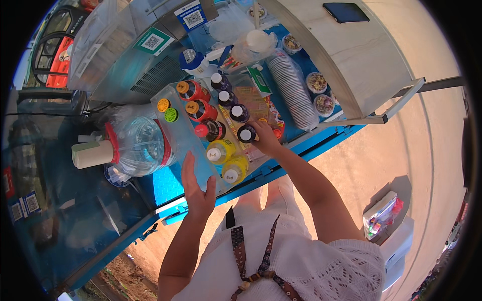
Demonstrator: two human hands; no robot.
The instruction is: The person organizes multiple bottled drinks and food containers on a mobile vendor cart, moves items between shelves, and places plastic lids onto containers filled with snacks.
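My right hand (pixel 266 138) has its fingers around a dark bottle with a white cap (pixel 246 134), at the near end of a row of similar dark bottles (pixel 228 98). The bottle stands in or just above a clear plastic bin (pixel 196 145); I cannot tell whether it is lifted. My left hand (pixel 199 193) hovers by the bin's near left wall, fingers extended, holding nothing. Beside the dark row stand two orange-capped bottles (pixel 202 110) with red labels, a red-capped bottle (pixel 210 130) and two yellow bottles with white caps (pixel 235 170). Yellow and green round lids (pixel 167 110) lie at the left.
A large clear water jug (pixel 141 146) lies left of the bin. Right of it are a sleeve of stacked cups (pixel 293 88) and lidded tubs (pixel 316 82). A raised panel with a metal handle (pixel 404 99) juts out at right, a phone (pixel 345 12) on it.
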